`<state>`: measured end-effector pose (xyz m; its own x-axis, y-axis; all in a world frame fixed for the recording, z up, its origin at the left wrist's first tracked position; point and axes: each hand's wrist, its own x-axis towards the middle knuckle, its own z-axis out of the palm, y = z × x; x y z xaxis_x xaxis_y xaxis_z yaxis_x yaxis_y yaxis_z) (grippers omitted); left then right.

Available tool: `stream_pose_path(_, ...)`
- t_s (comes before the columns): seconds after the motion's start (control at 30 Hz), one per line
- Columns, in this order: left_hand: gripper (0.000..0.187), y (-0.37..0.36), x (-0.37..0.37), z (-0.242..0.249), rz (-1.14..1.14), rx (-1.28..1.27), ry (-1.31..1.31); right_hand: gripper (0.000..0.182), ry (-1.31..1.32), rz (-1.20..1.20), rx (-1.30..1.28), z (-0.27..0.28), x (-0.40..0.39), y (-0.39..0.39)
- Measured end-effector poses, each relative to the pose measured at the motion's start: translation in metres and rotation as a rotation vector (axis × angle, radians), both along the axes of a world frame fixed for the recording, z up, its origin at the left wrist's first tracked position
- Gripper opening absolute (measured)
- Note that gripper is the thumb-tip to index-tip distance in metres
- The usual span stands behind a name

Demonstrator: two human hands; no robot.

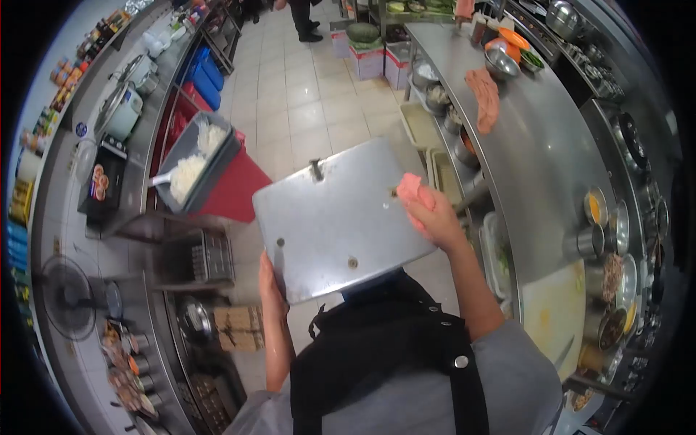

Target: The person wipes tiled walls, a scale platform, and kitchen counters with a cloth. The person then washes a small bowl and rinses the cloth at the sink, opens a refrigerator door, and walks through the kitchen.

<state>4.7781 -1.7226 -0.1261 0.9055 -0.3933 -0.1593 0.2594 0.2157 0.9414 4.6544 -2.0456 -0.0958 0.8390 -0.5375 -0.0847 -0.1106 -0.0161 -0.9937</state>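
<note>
Hands: two, both on one metal tray [341, 217] held up before the chest; left hand [268, 279] grips its lower-left edge; right hand [428, 214] presses one pink cloth [412, 188] against its right edge; one more pink cloth [484, 98] lies on steel counter [536, 167].

Left hand [270, 279] fingers hidden behind metal tray [337, 217]; far person [303, 18] cut off above legs; shelf jar [67, 76] labels unreadable.
</note>
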Motion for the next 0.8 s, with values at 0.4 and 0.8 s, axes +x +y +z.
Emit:
stream_pose_path(0.4,0.072,-0.094,0.296,-0.028,0.26,0.029,0.138,0.023,0.031,0.147,0.05,0.006,0.34,-0.101)
stream_pose_path(0.8,0.063,-0.269,0.662,0.016,-0.155,-0.048,0.041,0.029,-0.072,-0.365,-0.038,-0.008,0.605,-0.215)
